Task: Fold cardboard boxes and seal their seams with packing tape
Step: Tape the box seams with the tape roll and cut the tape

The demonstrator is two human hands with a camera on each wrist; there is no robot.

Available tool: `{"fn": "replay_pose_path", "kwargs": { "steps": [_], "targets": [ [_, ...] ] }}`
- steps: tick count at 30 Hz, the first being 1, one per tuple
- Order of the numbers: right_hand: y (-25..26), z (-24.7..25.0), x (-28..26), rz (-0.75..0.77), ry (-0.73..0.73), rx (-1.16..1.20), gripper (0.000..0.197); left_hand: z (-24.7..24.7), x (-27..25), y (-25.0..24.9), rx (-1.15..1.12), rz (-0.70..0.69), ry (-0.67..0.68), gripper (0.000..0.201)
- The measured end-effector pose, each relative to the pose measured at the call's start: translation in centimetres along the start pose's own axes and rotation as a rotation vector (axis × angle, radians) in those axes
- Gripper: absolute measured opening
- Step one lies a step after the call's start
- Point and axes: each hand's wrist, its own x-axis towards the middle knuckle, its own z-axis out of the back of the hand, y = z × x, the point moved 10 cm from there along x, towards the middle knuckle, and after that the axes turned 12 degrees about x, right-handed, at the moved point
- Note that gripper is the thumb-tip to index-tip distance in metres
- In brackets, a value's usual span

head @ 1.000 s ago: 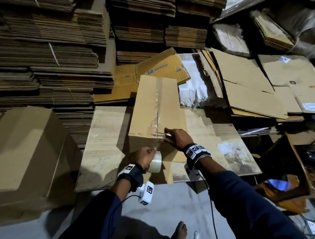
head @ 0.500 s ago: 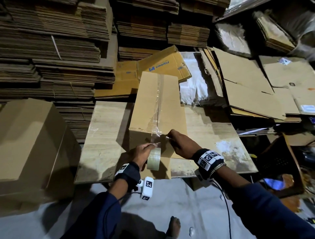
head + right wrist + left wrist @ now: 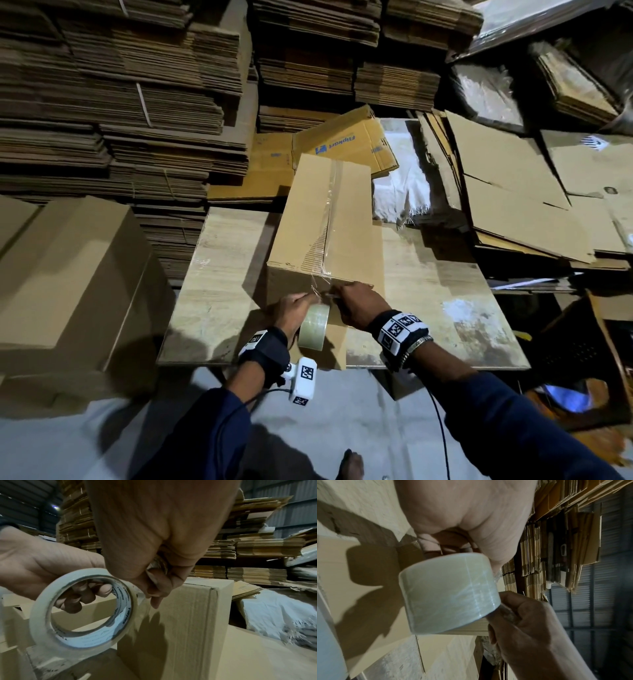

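Your left hand (image 3: 297, 310) grips the roll of clear packing tape (image 3: 314, 325), with the fingers (image 3: 96, 589) curled through the core and the thumb over the outer winding. The roll stands on edge, just in front of the near end face of the cardboard box (image 3: 308, 219) and above the wooden board (image 3: 219, 274).

Your right hand (image 3: 359, 303) is closed at the near top edge of the box, immediately right of the roll. Its fingertips (image 3: 154, 592) are pressed together and pinch the tape at the point where the strip leaves the roll. In the right wrist view, a small metallic-looking item (image 3: 158, 564) is held inside the closed fingers; what it is cannot be determined.

The box lies lengthwise on the board, long axis running from near to far. A strip of clear tape (image 3: 330, 212) covers its top centre seam from the far end to the near edge. A short, crinkled length of tape (image 3: 317, 286) runs from that edge to the roll.

To the left, an assembled carton (image 3: 68, 274) stands beside the board. Stacks of flattened cardboard (image 3: 120, 102) stand at the far side, and loose flat sheets (image 3: 513, 192) lie at the far right.
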Motion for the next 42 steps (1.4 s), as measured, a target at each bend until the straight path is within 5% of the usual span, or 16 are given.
{"fn": "replay_pose_path", "kwargs": {
  "steps": [6, 13, 18, 24, 29, 35, 38, 42],
  "targets": [
    [-2.6, -0.6, -1.2, -0.139, 0.089, -0.139, 0.036, 1.7, 0.9, 0.7, 0.106, -0.026, -0.081, 0.019],
    [-2.3, 5.8, -0.3, -0.064, -0.279, 0.048, 0.031, 2.6, 0.7, 2.9, 0.217, -0.004, -0.094, 0.047],
    [-2.6, 6.0, 3.7, -0.081, -0.326, 0.272, 0.065, 2.9, 0.2, 3.0, 0.24, 0.004, -0.071, 0.015],
    [-3.7, 3.5, 6.3, -0.079, -0.25, 0.189, 0.102, 5.6, -0.2, 4.5, 0.237, 0.041, -0.116, 0.024],
    [-3.7, 2.5, 6.9, -0.023, -0.236, 0.151, 0.093, 6.7, -1.1, 5.0, 0.219, 0.046, -0.156, 0.036],
    [-3.0, 1.3, 7.3, 0.074, -0.103, 0.04, 0.093, 6.5, -1.1, 1.8, 0.244, 0.001, -0.127, 0.017],
    [-4.1, 3.2, 7.1, 0.003, -0.086, 0.303, 0.1, 6.3, -1.3, -0.7, 0.207, -0.059, -0.121, 0.013],
    [-6.5, 6.4, 8.7, -0.115, -0.25, 0.369, 0.054, 5.9, -1.8, -3.2, 0.133, -0.093, -0.103, 0.012]
  ]
}}
